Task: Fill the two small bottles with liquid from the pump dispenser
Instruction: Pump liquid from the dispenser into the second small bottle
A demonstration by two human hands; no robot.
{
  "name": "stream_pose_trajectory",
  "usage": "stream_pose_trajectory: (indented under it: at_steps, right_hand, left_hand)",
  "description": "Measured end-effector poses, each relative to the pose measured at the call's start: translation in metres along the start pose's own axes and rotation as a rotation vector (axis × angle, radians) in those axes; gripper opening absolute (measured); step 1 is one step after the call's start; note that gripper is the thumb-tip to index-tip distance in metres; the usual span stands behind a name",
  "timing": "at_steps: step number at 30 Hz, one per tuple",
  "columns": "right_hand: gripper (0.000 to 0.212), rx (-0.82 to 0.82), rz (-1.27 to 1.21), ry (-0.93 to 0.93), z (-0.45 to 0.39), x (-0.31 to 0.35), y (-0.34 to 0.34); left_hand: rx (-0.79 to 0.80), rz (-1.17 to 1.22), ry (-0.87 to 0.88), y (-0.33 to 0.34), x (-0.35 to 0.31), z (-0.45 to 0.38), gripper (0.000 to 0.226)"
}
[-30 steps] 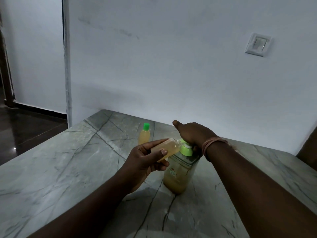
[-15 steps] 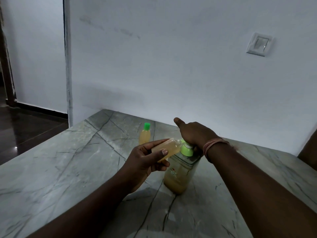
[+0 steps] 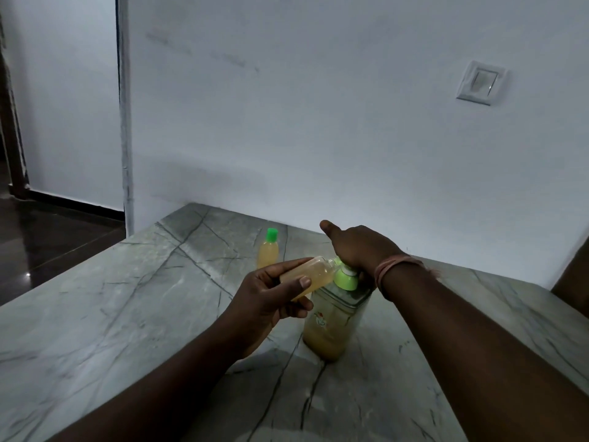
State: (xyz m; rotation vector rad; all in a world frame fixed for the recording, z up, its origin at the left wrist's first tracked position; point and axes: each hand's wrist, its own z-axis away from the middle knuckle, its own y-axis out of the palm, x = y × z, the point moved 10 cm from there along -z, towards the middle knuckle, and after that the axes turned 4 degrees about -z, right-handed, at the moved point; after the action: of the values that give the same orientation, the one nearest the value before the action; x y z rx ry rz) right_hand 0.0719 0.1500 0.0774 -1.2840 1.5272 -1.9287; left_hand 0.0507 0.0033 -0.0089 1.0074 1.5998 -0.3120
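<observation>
Grey marble counter (image 3: 105,314), and both hands are busy at the big pump bottle (image 3: 333,320) standing on it. Left hand (image 3: 267,301) grips a small open bottle (image 3: 307,275), thumb across its near side and fingers curled round the far side, tilted so its mouth meets the green pump head (image 3: 345,277) just past the fingertips. Amber liquid shows inside that small bottle. Right hand (image 3: 360,247) sits on top of the pump, palm down, thumb sticking out toward the wall; how its other fingers lie underneath, I cannot tell. Beyond the left fingers, well apart, a second small bottle (image 3: 268,252) stands upright with its green cap on, amber liquid inside. Threads (image 3: 393,266) circle the right wrist.
</observation>
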Motion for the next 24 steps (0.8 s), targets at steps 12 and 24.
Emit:
stream_pose_trajectory:
  at_steps: [12,24]
  right_hand:
    - [0.066,-0.032,-0.043,0.037,-0.002,-0.005,-0.003]
    - [0.078,0.005,-0.054,0.040,-0.007,-0.007,0.000]
  left_hand:
    - [-0.003,-0.007,0.004,0.000,0.001,0.000,0.039]
    - [-0.001,0.009,0.000,0.002,0.000,0.001,0.038]
